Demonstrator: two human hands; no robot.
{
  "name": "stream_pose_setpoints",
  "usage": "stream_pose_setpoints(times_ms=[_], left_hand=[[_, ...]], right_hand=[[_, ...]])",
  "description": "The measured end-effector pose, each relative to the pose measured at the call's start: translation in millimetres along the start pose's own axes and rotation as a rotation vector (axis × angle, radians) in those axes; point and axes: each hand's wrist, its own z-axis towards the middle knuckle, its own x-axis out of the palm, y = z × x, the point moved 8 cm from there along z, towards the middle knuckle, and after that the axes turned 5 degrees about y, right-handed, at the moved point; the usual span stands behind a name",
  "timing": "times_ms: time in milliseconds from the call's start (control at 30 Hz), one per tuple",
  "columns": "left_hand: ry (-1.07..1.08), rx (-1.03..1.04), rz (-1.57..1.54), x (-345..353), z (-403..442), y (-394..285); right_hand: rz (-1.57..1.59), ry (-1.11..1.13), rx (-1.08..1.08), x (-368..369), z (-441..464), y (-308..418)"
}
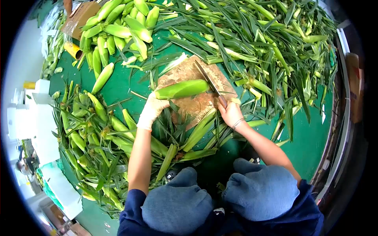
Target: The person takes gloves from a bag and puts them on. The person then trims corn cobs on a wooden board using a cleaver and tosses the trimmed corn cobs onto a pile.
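My left hand [151,111], in a pale glove, is closed on one end of a green ear of corn [183,89] still in its husk. The ear lies sideways above a worn, brown cutting board [189,110] on the green floor. In my right hand [231,112] I grip a knife [208,78] by its wooden handle. Its blade points up and left, close to the far end of the ear; whether they touch I cannot tell. Loose husk leaves [199,131] lie at the board's near edge.
A pile of trimmed ears [118,29] lies at the upper left, beside a cardboard box [82,17] and a yellow tube [73,50]. Untrimmed leafy corn [90,133] is heaped at my left. Cut leaves and stalks [271,51] cover the upper right. White foam boxes [43,122] stand far left.
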Motion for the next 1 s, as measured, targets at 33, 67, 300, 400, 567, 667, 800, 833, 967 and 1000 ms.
stream_pose_setpoints(times_ms=[33, 67, 300, 400, 567, 667, 800, 833, 967, 1000], left_hand=[[0.010, -0.087, 0.141, 0, -7, 3], [0.047, 0.035, -0.058, 13, -10, -3], [-0.228, 0.059, -0.146, 28, -25, 18], [-0.309, -0.015, -0.571, 68, -29, 2], [-0.208, -0.001, 0.336, 81, -50, -16], [-0.119, -0.159, 0.079, 77, -54, -22], [-0.250, -0.177, -0.059, 19, -56, -17], [-0.293, -0.187, -0.122, 0, -59, 0], [-0.476, -0.174, -0.453, -63, -52, 47], [-0.493, -0.102, -0.489, -73, -45, 42]], right_hand=[[-0.031, -0.011, 0.032, -6, -1, -4], [-0.062, -0.021, 0.065, -16, -3, -1], [0.134, -0.242, -0.029, -53, -29, 29], [0.464, 0.074, 0.016, 6, -33, 58], [0.686, 0.194, 0.004, 28, -35, 103], [0.872, 0.167, 0.075, 26, -27, 88], [0.536, -0.079, 0.134, -50, -17, 35], [0.429, -0.186, 0.160, -80, -16, 11], [0.017, -0.605, 0.244, -243, -35, -129], [-0.169, -0.675, 0.224, -278, -51, -127]])
